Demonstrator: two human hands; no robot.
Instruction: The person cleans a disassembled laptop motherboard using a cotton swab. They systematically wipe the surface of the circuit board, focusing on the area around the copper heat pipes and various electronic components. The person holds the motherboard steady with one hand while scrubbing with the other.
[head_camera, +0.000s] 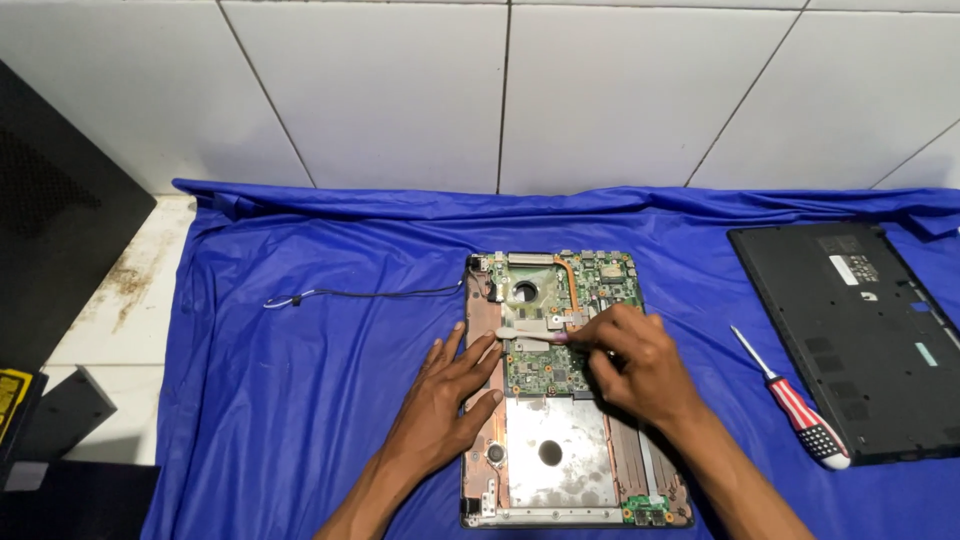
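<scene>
An opened laptop base lies on the blue cloth, with its green circuit board exposed at the far end. My left hand rests flat on the base's left edge, fingers spread. My right hand holds a slim pale brush-like tool across the board near the copper heat pipe. The tool's tip points left toward my left fingers.
A black laptop bottom cover lies at the right with a red-and-white handled screwdriver beside it. A thin black cable trails left of the base. Dark objects sit at the left on the white floor; tiled wall behind.
</scene>
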